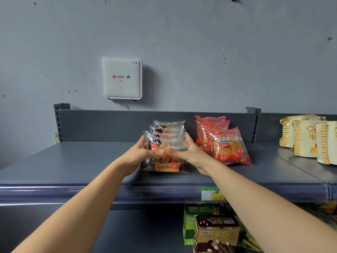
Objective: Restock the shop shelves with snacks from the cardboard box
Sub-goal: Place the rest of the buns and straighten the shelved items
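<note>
Head view: left hand (135, 156) and right hand (189, 154) both grip the front toast pack (165, 143), thumbs pressed on its face, pack standing on the shelf (73, 161), just left of the red packs (226, 145).

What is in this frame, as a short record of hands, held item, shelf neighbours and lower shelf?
left hand: grips the clear bread packets from their left side
right hand: grips the same packets from their right
packets: a row, one behind another, on the top shelf
neighbours: red bean packets to the right; striped yellow packets farther right
below: biscuit stick boxes
cardboard box: not in view
</note>
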### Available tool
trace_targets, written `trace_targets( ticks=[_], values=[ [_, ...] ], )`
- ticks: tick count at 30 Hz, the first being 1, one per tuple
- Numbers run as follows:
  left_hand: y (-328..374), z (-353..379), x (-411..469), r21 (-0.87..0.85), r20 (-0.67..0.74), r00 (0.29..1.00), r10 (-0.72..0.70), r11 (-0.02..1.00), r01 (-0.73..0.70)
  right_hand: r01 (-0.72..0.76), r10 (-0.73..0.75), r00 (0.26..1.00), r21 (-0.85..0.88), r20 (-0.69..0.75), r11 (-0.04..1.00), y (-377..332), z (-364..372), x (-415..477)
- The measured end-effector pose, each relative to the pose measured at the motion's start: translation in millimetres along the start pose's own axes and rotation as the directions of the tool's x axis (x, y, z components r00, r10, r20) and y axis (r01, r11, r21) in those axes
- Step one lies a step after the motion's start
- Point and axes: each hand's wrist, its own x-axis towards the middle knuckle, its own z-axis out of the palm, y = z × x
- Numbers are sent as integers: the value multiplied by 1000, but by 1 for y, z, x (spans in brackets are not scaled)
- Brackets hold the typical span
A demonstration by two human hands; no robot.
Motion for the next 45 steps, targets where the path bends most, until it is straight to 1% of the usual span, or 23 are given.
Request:
trace_targets(
  ticks=[1, 3, 4, 6, 8, 10, 13, 16, 19, 21, 22, 24, 27, 29, 31, 33, 35, 40, 42, 45],
  values=[
    [6, 2, -1, -12, -121, 993, 10, 1000, -11, -12, 12, 1000, 16, -25, 1000, -4, 0, -4],
    [20, 7, -2, -30, -360, 930, 71, 996, -87, -26, 32, 992, 52, -118, 998, -14, -2, -9],
    [26, 10, -2, -13, -438, 891, 121, 990, -141, -13, 25, 986, 75, -167, 997, -16, -5, -10],
    [37, 18, -2, 93, -514, 822, 244, 969, -229, 32, -10, 966, 82, -260, 996, -20, -12, -12],
    [48, 30, -1, 256, -527, 769, 362, 930, -263, 61, -43, 931, 40, -363, 997, -21, -21, -14],
    [60, 42, 3, 385, -495, 740, 456, 878, -284, 76, -69, 886, -3, -459, 997, -20, -32, -18],
    [73, 64, 11, 501, -425, 727, 539, 809, -307, 79, -92, 825, -48, -557, 996, -18, -54, -26],
    [83, 89, 21, 648, -318, 718, 620, 695, -313, 48, -89, 786, -84, -612, 995, -12, -83, -31],
    [86, 120, 31, 764, -210, 745, 633, 581, -279, 0, -87, 756, -133, -649, 991, -4, -112, -35],
    [85, 140, 38, 806, -162, 779, 605, 536, -249, -46, -53, 771, -139, -634, 989, 2, -129, -39],
    [83, 149, 43, 818, -146, 811, 567, 530, -223, -68, -24, 789, -126, -614, 990, 5, -137, -40],
    [75, 165, 54, 828, -141, 886, 441, 543, -138, -102, 37, 829, -85, -559, 991, 12, -152, -41],
    [66, 183, 63, 760, -193, 963, 189, 650, 24, -159, 111, 876, -63, -470, 985, 22, -172, -40],
    [64, 194, 62, 684, -206, 978, 26, 719, 125, -202, 159, 900, -64, -406, 977, 28, -182, -38],
    [60, 201, 61, 597, -207, 975, -74, 780, 186, -235, 199, 921, -69, -334, 970, 33, -188, -38],
    [52, 204, 64, 513, -214, 972, -94, 836, 194, -230, 203, 942, -74, -269, 970, 37, -191, -39],
    [44, 207, 67, 458, -233, 970, -71, 872, 174, -187, 167, 957, -65, -237, 980, 42, -192, -38],
    [30, 203, 78, 430, -343, 939, 21, 892, 137, -65, 49, 966, -53, -253, 996, 51, -188, -28],
    [26, 197, 82, 406, -351, 936, 11, 903, 142, -40, 25, 970, -59, -243, 997, 53, -184, -26],
    [23, 190, 88, 339, -321, 946, -53, 926, 166, -29, 17, 968, -45, -249, 999, 56, -182, -22]
  ],
)
